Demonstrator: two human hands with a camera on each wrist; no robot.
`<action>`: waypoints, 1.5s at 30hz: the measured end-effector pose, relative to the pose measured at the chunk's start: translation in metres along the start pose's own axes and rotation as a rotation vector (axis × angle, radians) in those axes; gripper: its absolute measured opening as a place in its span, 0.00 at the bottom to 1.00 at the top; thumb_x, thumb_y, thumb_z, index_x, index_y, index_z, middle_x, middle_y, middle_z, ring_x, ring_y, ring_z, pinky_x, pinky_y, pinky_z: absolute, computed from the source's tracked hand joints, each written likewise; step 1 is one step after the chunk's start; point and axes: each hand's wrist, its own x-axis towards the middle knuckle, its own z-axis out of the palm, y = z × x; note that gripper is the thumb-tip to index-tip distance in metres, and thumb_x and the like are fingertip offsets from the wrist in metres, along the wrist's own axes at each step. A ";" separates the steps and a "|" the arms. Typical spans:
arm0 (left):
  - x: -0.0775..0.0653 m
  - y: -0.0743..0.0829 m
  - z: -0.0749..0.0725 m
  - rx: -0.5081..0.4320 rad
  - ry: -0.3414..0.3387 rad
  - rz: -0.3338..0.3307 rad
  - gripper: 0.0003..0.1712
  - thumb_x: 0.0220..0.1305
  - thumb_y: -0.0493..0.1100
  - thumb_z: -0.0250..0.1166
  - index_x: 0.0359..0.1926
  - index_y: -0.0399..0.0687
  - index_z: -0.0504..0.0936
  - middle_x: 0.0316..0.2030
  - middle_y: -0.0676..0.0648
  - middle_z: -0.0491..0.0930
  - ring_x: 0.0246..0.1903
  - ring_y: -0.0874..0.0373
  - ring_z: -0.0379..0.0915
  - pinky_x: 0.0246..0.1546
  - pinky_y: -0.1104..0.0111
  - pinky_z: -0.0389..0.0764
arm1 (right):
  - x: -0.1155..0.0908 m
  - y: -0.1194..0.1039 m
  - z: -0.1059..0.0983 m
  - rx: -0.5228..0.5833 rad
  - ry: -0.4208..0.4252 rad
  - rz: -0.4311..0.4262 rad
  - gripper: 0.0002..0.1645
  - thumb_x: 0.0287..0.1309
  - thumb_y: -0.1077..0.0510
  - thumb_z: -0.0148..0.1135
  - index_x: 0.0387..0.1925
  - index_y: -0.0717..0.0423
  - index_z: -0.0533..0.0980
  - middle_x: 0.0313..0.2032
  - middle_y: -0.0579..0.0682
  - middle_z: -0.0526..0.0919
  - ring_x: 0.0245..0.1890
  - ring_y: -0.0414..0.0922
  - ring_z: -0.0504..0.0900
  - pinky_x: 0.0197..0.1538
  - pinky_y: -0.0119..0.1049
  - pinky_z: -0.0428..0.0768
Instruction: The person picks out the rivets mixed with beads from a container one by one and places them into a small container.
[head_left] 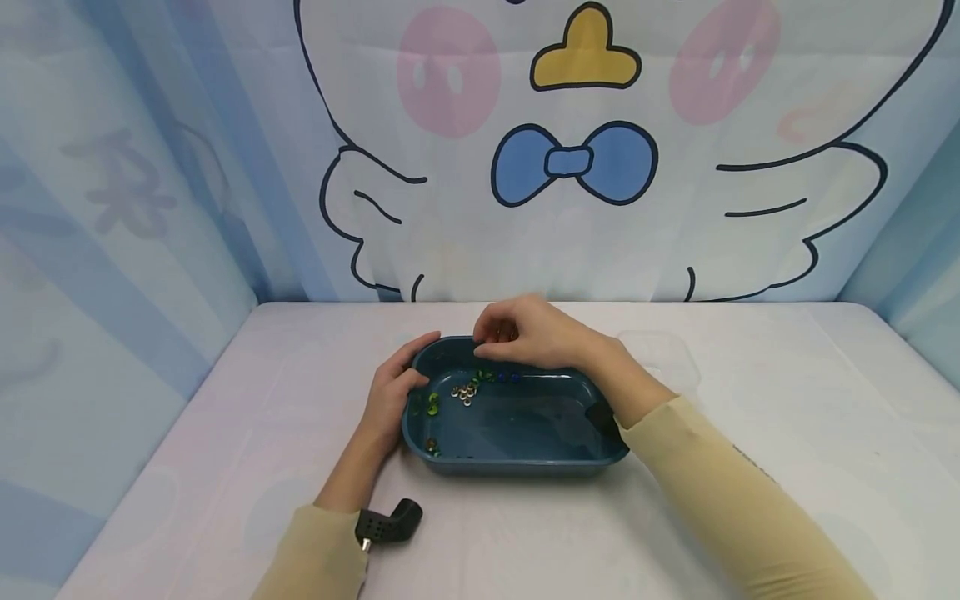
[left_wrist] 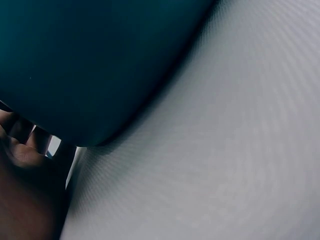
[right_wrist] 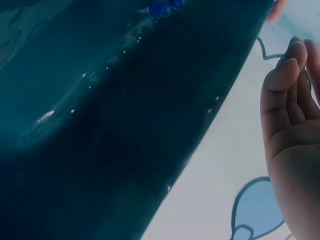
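Observation:
A dark teal oval basin (head_left: 525, 425) sits on the table; its inside looks wet, with droplets in the right wrist view. My left hand (head_left: 390, 396) grips its left end, thumb at the rim and fingers along the outside. Over the far rim hovers my right hand (head_left: 536, 333), fingers bent toward the thumb; no object shows between them. Inside lie small gold-coloured rings (head_left: 465, 392), green pieces (head_left: 433, 404), more green pieces (head_left: 485, 377) and blue beads (right_wrist: 160, 9). A brownish piece (head_left: 431, 446) lies at the near left corner.
A clear plastic container (head_left: 660, 358) stands behind the right forearm. The white tabletop (head_left: 525, 533) surrounds the basin, and a printed curtain (head_left: 570, 233) hangs behind it. A black wrist camera (head_left: 390, 523) juts from the left sleeve.

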 end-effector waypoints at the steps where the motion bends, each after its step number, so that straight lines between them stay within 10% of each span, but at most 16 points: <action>1: 0.000 0.000 0.000 0.001 0.000 0.000 0.37 0.56 0.27 0.48 0.69 0.39 0.72 0.69 0.43 0.69 0.69 0.51 0.62 0.69 0.54 0.58 | 0.000 0.000 0.001 -0.003 -0.007 0.006 0.07 0.64 0.58 0.67 0.42 0.55 0.82 0.33 0.43 0.83 0.33 0.42 0.80 0.42 0.38 0.80; 45: 0.000 0.001 0.000 -0.009 -0.004 -0.008 0.37 0.56 0.27 0.47 0.70 0.39 0.71 0.70 0.43 0.68 0.70 0.52 0.60 0.70 0.55 0.57 | 0.008 0.008 0.020 -0.109 -0.212 0.062 0.12 0.63 0.57 0.67 0.46 0.58 0.82 0.34 0.43 0.83 0.35 0.39 0.80 0.43 0.34 0.79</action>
